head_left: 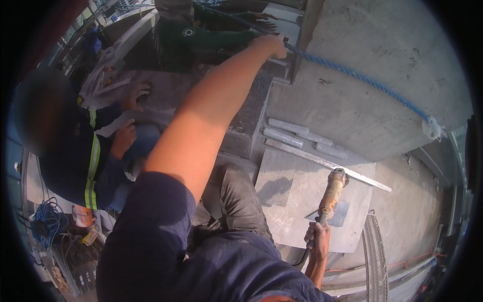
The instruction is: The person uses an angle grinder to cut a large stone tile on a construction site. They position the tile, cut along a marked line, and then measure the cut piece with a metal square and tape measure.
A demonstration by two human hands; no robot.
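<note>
My left arm reaches far forward, and my left hand (274, 47) is closed around a taut blue rope (352, 73). To the right of that hand the rope runs to a knot with white wrapping (432, 128) by the concrete. Low on the right, my right hand (318, 235) grips the rear of an angle grinder (332, 195), its cord trailing below. The worn, orange-brown tool points forward, its head beside a long pale metal bar (327, 163). Whether its disc touches anything cannot be made out. Beneath it lies a light flat panel (282, 214).
Several wrapped cylindrical pieces (284, 137) lie beyond the bar. A concrete block (377, 45) rises at far right. On my left crouches a person in dark reflective clothing (70, 161); another in green (201, 45) is ahead. A woven strap (375, 256) hangs at lower right.
</note>
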